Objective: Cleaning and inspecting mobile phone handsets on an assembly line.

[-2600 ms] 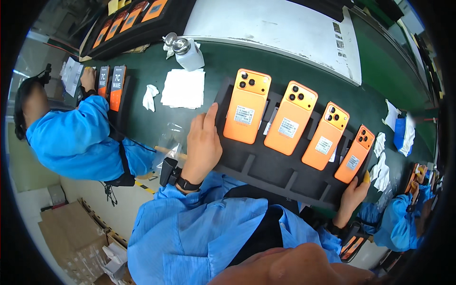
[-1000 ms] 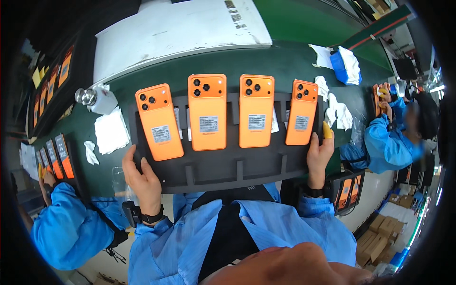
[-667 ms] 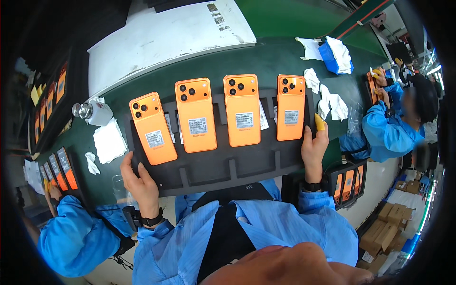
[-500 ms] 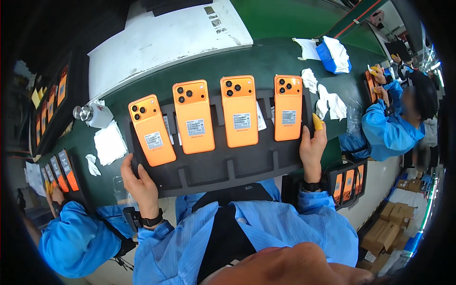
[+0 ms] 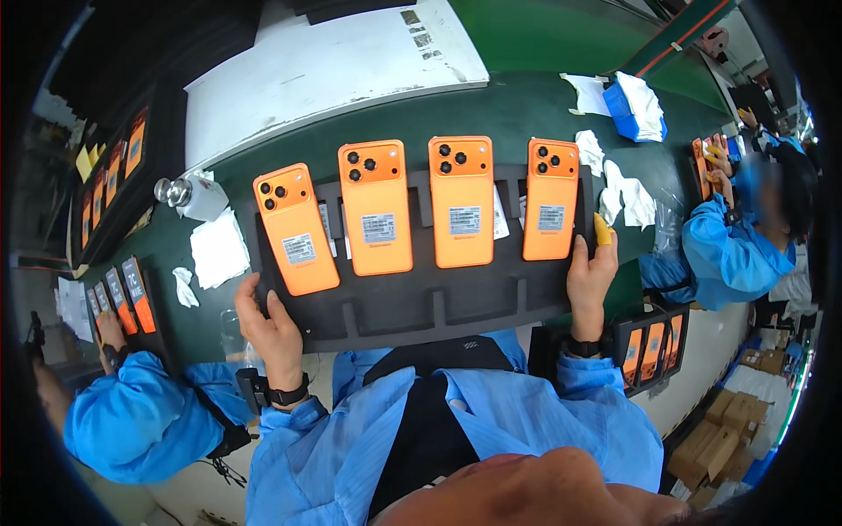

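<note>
My left hand [image 5: 274, 337] grips the left edge of a black foam tray [image 5: 412, 311], thumb on top. At the opposite edge my right hand [image 5: 591, 279] holds the tray, with a yellow finger cot [image 5: 602, 230] on one finger. Several orange smartphones lie back-up in a row along its far half. The leftmost phone [image 5: 296, 228] leans at an angle; beside it are a second phone [image 5: 377, 206], a third phone [image 5: 462, 200] and a rightmost phone [image 5: 552, 200]. Each has a grey label and a camera block at the far end. White slips show partly between them.
A pump bottle [image 5: 203, 200] and white wipes [image 5: 219, 250] are left of the tray on the green table [image 5: 342, 118]. A blue box of wipes [image 5: 636, 107] and crumpled wipes [image 5: 627, 197] lie right. Co-workers sit on both sides; a white board [image 5: 307, 79] is beyond.
The whole view has shifted so that the scene sits slightly further right. Both hands keep their hold on the tray, and the phones lie as before.
</note>
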{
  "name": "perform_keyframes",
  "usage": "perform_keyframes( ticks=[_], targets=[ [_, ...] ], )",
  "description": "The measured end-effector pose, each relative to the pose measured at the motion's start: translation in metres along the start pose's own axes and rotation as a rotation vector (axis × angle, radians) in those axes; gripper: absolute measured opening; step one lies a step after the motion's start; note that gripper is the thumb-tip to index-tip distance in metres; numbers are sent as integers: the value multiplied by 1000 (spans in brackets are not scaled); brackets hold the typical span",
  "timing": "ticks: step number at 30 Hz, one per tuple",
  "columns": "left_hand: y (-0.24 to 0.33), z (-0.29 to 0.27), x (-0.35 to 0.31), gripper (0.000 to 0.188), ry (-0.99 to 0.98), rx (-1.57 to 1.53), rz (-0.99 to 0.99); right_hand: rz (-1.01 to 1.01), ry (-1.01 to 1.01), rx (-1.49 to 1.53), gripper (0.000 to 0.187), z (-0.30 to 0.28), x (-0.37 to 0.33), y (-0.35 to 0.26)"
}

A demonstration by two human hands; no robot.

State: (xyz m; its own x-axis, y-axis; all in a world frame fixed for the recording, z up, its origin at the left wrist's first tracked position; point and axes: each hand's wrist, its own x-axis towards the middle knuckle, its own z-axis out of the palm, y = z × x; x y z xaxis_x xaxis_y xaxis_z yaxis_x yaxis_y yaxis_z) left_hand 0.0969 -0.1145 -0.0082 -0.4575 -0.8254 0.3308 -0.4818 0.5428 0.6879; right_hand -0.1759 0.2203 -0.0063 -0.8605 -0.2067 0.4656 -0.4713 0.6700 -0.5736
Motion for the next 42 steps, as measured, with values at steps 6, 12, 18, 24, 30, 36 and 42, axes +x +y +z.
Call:
perform_keyframes(
  ticks=[6, 12, 18, 24, 30, 36, 42],
  targets=[
    [0, 1, -1, 32, 11, -28, -1, -11, -8, -5, 35, 1, -1, 9],
    [0, 0, -2, 29, 10, -24, 24, -5, -7, -4, 35, 4, -1, 15],
    [-4, 1, -3, 29, 15, -51, 15, -9, -31, -59, 36, 6, 0, 24],
    [-2, -2, 0, 28, -1, -14, 1, 23, -62, -57, 36, 7, 0, 25],
    [-5, -3, -1, 27, 43, 33, 68, 22, -65, -37, 35, 8, 1, 24],
    [-8, 1, -2, 25, 68, 11, 124, -4, -43, 1, 36, 7, 0, 37],
    [-6, 1, -2, 20, 48, -6, 65, 55, -53, 49, 35, 6, 0, 30]
  ],
)
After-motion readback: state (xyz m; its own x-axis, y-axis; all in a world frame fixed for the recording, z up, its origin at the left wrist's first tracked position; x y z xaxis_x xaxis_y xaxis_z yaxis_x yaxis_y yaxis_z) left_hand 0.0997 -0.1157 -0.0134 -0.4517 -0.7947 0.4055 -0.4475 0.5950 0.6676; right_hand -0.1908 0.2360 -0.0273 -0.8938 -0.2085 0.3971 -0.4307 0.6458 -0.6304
